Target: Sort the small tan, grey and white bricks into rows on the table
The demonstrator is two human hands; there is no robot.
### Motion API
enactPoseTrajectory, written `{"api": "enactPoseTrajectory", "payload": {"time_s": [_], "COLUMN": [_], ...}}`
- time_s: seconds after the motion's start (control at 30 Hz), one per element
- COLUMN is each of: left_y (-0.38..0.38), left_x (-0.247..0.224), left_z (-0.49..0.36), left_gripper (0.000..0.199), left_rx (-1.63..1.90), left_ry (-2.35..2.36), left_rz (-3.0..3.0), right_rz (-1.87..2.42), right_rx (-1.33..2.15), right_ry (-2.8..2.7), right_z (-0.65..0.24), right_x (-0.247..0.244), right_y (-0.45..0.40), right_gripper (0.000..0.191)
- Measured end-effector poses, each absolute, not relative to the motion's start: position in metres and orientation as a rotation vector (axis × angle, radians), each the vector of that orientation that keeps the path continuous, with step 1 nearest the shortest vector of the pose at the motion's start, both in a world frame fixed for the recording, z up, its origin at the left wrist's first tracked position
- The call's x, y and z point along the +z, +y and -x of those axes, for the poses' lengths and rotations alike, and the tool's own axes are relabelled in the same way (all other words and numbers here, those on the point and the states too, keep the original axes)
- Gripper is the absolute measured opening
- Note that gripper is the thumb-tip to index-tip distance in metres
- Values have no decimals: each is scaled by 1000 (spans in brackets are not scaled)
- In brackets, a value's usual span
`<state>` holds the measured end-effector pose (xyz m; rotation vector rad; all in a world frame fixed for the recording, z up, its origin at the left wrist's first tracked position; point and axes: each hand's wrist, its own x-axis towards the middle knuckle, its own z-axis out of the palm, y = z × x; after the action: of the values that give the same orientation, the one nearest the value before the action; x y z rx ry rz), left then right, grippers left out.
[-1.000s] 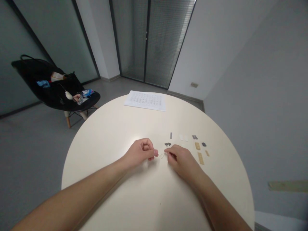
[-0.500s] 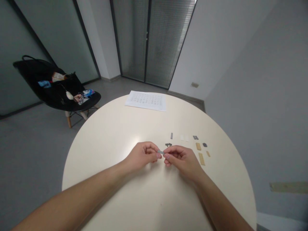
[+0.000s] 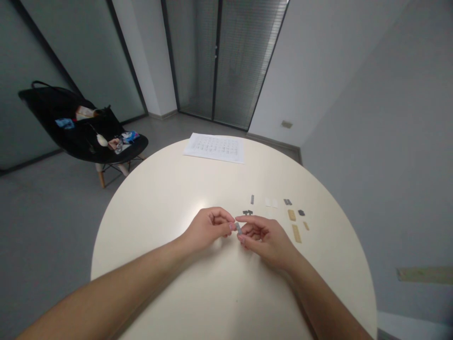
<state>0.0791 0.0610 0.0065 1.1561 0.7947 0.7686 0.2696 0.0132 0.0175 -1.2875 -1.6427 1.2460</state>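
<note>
Between left hand (image 3: 208,226) and right hand (image 3: 267,241), one brick (image 3: 238,228).

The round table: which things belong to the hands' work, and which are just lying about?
Belonging to the work:
the small grey piece
the left hand
the right hand
the laid-out small pieces

Just lying about:
the printed sheet
the black chair

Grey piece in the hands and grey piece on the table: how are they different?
The grey piece in the hands slants between the left hand and right hand; on the table, the other grey piece lies alone, pointing straight ahead. Both are small, narrow and grey.
</note>
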Motion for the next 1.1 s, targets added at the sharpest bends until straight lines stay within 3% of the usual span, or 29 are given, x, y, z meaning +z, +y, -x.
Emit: {"api": "enactPoseTrajectory", "payload": {"time_s": [0.3,0.6,0.93,1.1], "left_y": [61,63,63,64], "left_x": [4,8,9,9], "left_z": [-80,-77,-76,-76], "left_gripper": [32,25,20,17], "left_rx": [776,814,803,808], "left_ry": [793,847,865,872], "left_rz": [-1144,-1147,-1169,-1151], "right_rz": [1273,1394,1863,2074], "right_rx": [1246,806,664,777], "right_ry": [-1456,-1141,-1069,-1252], "right_z": [-280,-365,-433,-457], "right_x": [17,29,24,20], "right_y": [17,22,16,5], "right_gripper": [38,42,38,36]}}
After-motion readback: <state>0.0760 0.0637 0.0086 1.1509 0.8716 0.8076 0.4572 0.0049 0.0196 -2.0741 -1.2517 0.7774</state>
